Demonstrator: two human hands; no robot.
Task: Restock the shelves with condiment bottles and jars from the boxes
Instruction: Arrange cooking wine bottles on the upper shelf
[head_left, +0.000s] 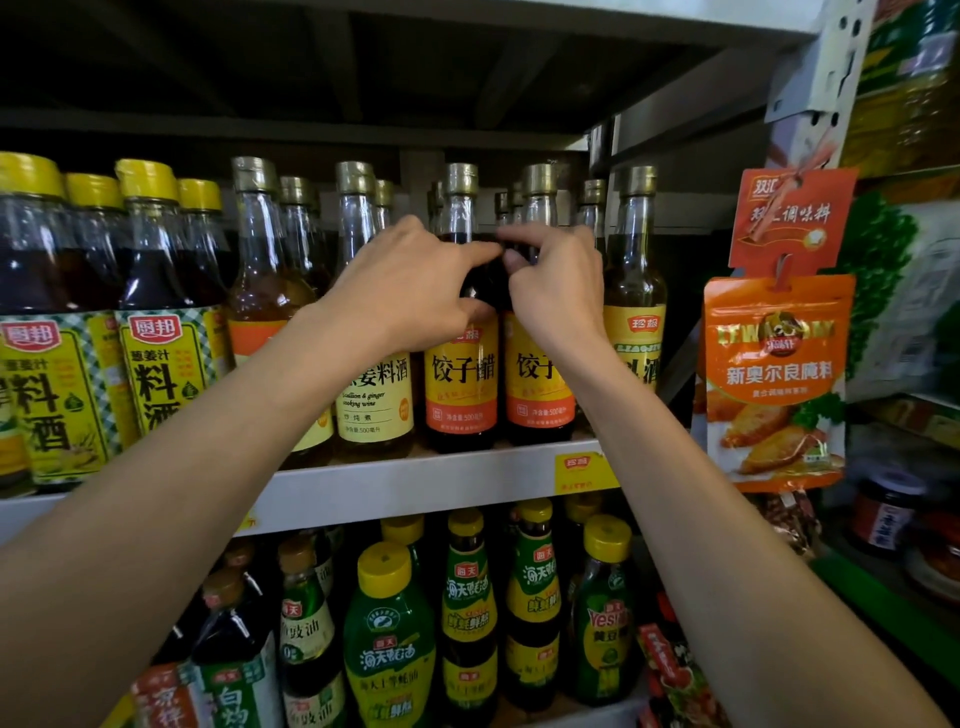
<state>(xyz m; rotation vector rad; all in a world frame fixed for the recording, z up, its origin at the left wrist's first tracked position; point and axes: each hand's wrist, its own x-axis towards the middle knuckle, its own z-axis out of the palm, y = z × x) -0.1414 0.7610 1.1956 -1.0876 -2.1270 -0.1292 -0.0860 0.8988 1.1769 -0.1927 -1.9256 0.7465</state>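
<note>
On the upper shelf (415, 483), right of centre in the front row, 2 dark bottles stand upright side by side: the left vinegar bottle (460, 384) and the right vinegar bottle (537, 395), labels facing me. My left hand (410, 286) is curled round the shoulder of the left vinegar bottle, thumb below and forefinger across the glass. My right hand (556, 291) clasps the shoulder of the right vinegar bottle, fingertips bent onto it. The 2 hands almost meet between the necks.

I judge the step in hand to be seating and squaring this pair at the shelf front, flush with the pale cooking-wine bottle (376, 400) on the left and the yellow-label bottle (636, 322) on the right. Both bases seem to rest on the shelf.

The next move calls for letting go of both bottles without tipping the narrow necks, then drawing the arms back clear of the hanging seasoning packet (774, 384). No box is in view, so I cannot tell how much stock is left.
</note>
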